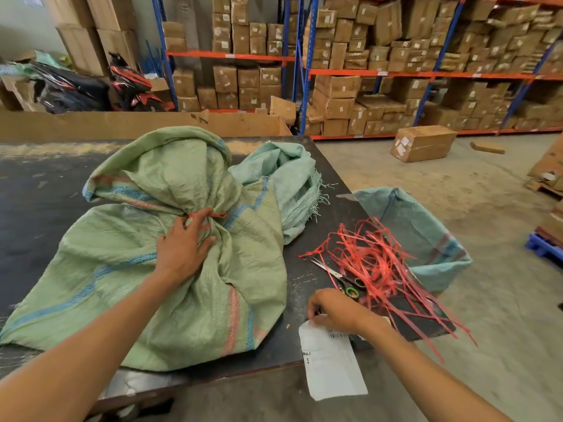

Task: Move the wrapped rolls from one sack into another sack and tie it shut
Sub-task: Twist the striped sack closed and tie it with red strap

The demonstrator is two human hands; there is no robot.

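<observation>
A full green woven sack lies on the dark table, its neck bunched and bound with a red plastic strap. My left hand rests on the sack just below the bound neck, fingers spread against the fabric. My right hand pinches the top edge of a white paper label sheet that hangs over the table's near edge. A pale teal sack lies crumpled behind the green one. Another teal sack stands open beside the table on the right. No wrapped rolls are visible.
A heap of loose red straps lies at the table's right corner with scissors beside it. A cardboard box sits on the concrete floor. Shelving racks full of boxes line the back. A motorbike stands at the far left.
</observation>
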